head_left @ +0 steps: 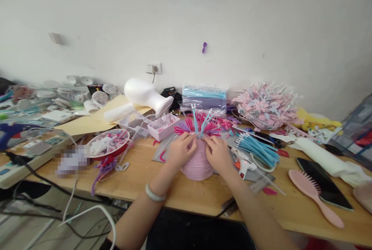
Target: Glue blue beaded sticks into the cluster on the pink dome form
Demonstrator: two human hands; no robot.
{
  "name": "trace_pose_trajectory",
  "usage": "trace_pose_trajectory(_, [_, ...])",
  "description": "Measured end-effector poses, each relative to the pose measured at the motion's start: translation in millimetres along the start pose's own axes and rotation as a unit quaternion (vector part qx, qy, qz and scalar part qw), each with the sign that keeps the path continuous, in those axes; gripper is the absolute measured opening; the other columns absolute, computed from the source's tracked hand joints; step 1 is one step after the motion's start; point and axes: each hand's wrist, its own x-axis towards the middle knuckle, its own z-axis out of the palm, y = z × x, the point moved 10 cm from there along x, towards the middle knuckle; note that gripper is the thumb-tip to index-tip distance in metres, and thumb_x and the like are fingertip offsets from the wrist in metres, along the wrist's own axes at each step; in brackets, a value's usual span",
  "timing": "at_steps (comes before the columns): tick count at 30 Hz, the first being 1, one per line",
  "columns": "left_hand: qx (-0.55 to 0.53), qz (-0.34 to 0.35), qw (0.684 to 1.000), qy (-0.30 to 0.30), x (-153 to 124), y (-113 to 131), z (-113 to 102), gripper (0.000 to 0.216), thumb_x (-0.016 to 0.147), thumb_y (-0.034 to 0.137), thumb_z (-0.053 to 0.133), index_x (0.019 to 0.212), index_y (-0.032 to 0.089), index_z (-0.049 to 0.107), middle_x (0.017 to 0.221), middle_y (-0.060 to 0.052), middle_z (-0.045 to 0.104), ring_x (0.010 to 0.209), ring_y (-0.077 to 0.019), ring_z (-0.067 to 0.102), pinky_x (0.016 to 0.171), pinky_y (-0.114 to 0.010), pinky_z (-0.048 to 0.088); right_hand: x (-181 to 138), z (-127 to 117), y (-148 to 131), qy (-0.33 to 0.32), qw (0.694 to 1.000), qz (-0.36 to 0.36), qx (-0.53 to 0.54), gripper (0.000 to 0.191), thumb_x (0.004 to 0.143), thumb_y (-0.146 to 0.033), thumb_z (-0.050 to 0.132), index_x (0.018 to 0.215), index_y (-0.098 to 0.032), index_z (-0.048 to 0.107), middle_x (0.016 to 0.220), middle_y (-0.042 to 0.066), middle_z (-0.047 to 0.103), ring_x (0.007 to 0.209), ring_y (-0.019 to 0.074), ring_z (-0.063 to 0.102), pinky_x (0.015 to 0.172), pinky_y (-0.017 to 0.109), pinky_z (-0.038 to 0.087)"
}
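A pink ribbed dome-shaped piece (197,164) sits on the wooden table (192,197) in front of me. Pink, purple and blue strips (200,124) stick up along its far edge. My left hand (181,148) rests on the dome's upper left, fingers curled and pinched at the strips. My right hand (217,152) rests on its upper right, fingers likewise curled and pinched at the strips. A pale bangle (155,194) circles my left wrist. What the fingertips grip is too small to make out.
A glue gun (242,164) and a bundle of blue strips (258,149) lie right of the dome. Further right are a pink hairbrush (315,195) and a dark mirror (322,182). Left stand a red bowl (109,143), a pink box (162,126) and a white foam head (147,95). A pink flower headpiece (266,104) stands behind.
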Motion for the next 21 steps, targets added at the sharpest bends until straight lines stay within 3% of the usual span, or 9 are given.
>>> trace_pose_trajectory(11, [-0.016,-0.017,0.999,-0.030,-1,-3,10,0.023,0.084,0.023,0.043,0.091,0.020,0.065,0.081,-0.001,0.060,0.071,-0.0096,0.056,0.065,-0.019,0.044,6,-4,-3,-0.008,1.000,0.009,-0.015,0.026,0.088,-0.020,0.041,0.102,-0.021,0.062,0.091,0.005,0.061,0.086,0.0178,0.053,0.076,0.031,0.030])
trace_pose_trajectory(21, [0.014,0.026,0.997,-0.075,-1,3,17,0.028,0.082,0.023,0.043,0.105,0.020,0.057,0.099,-0.005,0.055,0.086,-0.0141,0.056,0.075,-0.025,0.047,10,-5,-6,-0.030,0.999,0.004,-0.012,0.026,0.088,-0.018,0.040,0.100,-0.019,0.063,0.093,0.006,0.063,0.090,0.0183,0.054,0.080,0.032,0.031])
